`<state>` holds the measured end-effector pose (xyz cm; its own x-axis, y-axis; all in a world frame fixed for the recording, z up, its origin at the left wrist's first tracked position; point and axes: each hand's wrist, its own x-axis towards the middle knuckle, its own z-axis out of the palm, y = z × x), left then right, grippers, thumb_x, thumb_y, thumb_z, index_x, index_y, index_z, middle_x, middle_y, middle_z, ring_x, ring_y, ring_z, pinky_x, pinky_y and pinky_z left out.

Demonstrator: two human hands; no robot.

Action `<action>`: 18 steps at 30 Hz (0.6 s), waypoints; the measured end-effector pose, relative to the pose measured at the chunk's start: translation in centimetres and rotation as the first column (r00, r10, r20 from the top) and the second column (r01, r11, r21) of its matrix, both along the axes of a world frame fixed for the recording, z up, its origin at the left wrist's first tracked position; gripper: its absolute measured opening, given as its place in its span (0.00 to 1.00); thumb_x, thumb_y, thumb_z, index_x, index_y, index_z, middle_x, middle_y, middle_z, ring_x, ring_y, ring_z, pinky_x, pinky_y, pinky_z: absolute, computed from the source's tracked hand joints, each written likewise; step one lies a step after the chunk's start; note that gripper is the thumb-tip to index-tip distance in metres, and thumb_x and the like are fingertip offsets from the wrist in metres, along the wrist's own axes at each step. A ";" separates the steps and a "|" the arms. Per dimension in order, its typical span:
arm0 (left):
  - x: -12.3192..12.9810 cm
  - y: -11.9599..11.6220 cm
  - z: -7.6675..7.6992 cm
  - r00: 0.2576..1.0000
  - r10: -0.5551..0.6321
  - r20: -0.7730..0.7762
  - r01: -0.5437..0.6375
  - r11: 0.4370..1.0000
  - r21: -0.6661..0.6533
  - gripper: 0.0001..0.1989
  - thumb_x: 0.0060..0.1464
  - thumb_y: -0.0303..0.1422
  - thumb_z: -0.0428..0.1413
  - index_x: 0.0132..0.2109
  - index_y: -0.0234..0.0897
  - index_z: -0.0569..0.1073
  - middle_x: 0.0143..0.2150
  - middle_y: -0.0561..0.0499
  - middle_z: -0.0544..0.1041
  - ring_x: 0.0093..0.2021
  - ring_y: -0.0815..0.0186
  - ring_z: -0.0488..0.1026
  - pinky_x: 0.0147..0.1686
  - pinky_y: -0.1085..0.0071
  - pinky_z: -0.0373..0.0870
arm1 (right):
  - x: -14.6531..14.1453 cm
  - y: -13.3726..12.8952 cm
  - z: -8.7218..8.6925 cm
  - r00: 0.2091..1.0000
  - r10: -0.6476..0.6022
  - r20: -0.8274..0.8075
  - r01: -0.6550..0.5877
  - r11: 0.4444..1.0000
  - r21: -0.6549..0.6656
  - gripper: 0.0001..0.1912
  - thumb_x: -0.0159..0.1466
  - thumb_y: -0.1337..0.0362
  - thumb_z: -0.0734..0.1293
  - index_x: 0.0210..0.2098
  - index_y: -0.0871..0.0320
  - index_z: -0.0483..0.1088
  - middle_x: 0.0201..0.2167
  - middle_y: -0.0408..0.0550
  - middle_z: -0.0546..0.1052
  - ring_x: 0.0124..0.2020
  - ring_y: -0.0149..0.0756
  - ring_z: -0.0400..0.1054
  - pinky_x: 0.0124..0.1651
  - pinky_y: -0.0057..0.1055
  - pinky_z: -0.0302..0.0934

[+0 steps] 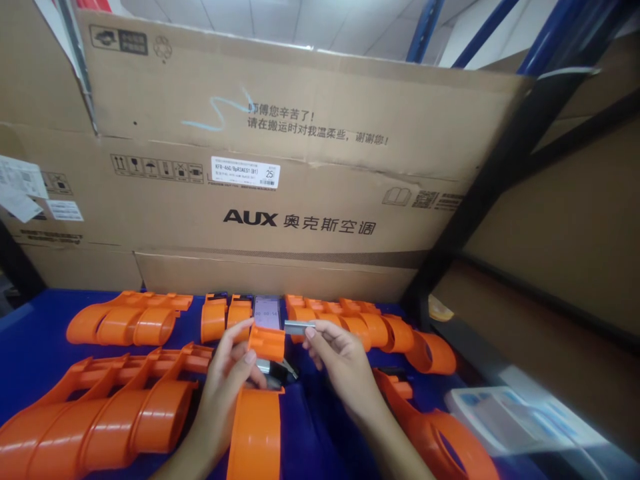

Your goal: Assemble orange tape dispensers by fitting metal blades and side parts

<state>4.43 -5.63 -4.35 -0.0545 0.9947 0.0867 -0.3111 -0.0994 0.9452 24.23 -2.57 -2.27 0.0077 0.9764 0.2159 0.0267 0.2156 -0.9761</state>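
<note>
My left hand (237, 360) holds an orange plastic part (267, 343) between thumb and fingers. The part's wide orange band (255, 433) hangs below, toward the front edge of the view. Just right of the part's top end, my right hand (333, 347) pinches a small grey metal strip (299, 327) between thumb and forefinger. The strip points left, close to the orange part; whether they touch is hard to tell. Behind the left fingers lies a silver and black object (273, 373), partly hidden.
Rows of orange parts (115, 420) cover the blue surface (30, 320) left and right. A phone (267, 312) showing a timer stands behind the hands. Cardboard (300, 247) walls the back. A transparent box (505, 413) sits at right, by a dark rack post (480, 180).
</note>
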 end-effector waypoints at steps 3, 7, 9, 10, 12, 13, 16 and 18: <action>0.1 0.0 0.1 1.000 0.010 -0.023 -0.010 1.000 -0.024 0.29 0.61 0.46 0.58 0.64 0.39 0.65 0.23 0.54 0.78 0.25 0.66 0.73 0.31 0.72 0.66 | -0.2 0.1 -0.2 1.000 0.009 -0.004 -0.010 1.000 -0.019 0.18 0.64 0.47 0.73 0.35 0.57 0.76 0.27 0.43 0.75 0.24 0.29 0.62 0.24 0.26 0.55; 0.2 0.0 0.2 1.000 0.024 -0.020 -0.025 0.999 -0.041 0.29 0.59 0.46 0.60 0.63 0.39 0.66 0.24 0.55 0.78 0.26 0.66 0.73 0.33 0.72 0.68 | -0.5 0.0 -0.2 1.000 0.027 -0.015 -0.027 0.999 -0.030 0.19 0.64 0.47 0.73 0.36 0.57 0.76 0.27 0.44 0.75 0.24 0.30 0.63 0.25 0.26 0.56; 0.1 0.1 0.1 1.000 0.025 -0.015 -0.025 0.999 -0.033 0.29 0.59 0.46 0.60 0.63 0.40 0.67 0.24 0.55 0.78 0.26 0.66 0.74 0.33 0.72 0.68 | -0.5 0.0 -0.1 1.000 0.010 -0.015 -0.010 1.000 -0.021 0.19 0.64 0.46 0.72 0.35 0.57 0.76 0.26 0.43 0.74 0.24 0.30 0.62 0.25 0.26 0.55; 0.1 0.1 0.0 1.000 0.024 -0.016 -0.025 0.999 -0.027 0.29 0.59 0.46 0.60 0.63 0.41 0.67 0.24 0.55 0.78 0.26 0.66 0.74 0.32 0.72 0.68 | -0.4 0.0 -0.1 1.000 -0.001 -0.016 0.001 1.000 -0.015 0.19 0.64 0.46 0.72 0.34 0.57 0.76 0.26 0.43 0.74 0.24 0.30 0.62 0.25 0.26 0.55; 0.0 0.2 -0.2 0.999 0.026 -0.019 -0.026 0.999 -0.021 0.28 0.60 0.46 0.59 0.63 0.41 0.67 0.24 0.55 0.78 0.26 0.66 0.74 0.32 0.73 0.67 | -0.3 0.1 0.0 1.000 -0.014 -0.019 0.014 1.000 -0.007 0.19 0.65 0.46 0.72 0.33 0.57 0.75 0.26 0.43 0.74 0.24 0.29 0.62 0.25 0.26 0.55; 0.0 0.2 -0.3 0.999 0.027 -0.023 -0.027 0.999 -0.020 0.28 0.60 0.46 0.59 0.63 0.41 0.67 0.24 0.55 0.79 0.26 0.66 0.74 0.32 0.73 0.67 | -0.2 0.1 0.1 1.000 -0.014 -0.020 0.014 1.000 -0.006 0.19 0.65 0.46 0.72 0.33 0.57 0.75 0.26 0.43 0.74 0.24 0.29 0.62 0.26 0.26 0.55; 0.0 0.3 -0.3 0.999 0.019 -0.032 -0.019 1.000 -0.013 0.29 0.61 0.45 0.59 0.64 0.41 0.66 0.24 0.55 0.78 0.27 0.66 0.73 0.33 0.72 0.67 | -0.1 0.2 0.0 1.000 -0.007 -0.017 0.007 1.000 -0.007 0.19 0.65 0.47 0.72 0.33 0.57 0.75 0.26 0.43 0.73 0.24 0.29 0.62 0.26 0.26 0.54; 0.1 0.3 -0.3 0.999 0.015 -0.038 -0.016 1.000 -0.013 0.28 0.62 0.45 0.58 0.65 0.41 0.65 0.24 0.56 0.78 0.27 0.66 0.73 0.33 0.71 0.66 | -0.2 0.2 -0.1 1.000 0.001 -0.014 -0.001 1.000 -0.011 0.19 0.65 0.47 0.72 0.33 0.57 0.75 0.26 0.43 0.73 0.23 0.29 0.61 0.25 0.26 0.54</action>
<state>4.53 -5.30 -4.67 -0.0669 0.9949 0.0758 -0.2733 -0.0913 0.9576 24.07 -2.33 -2.35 0.0097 0.9787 0.2049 0.0130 0.2047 -0.9787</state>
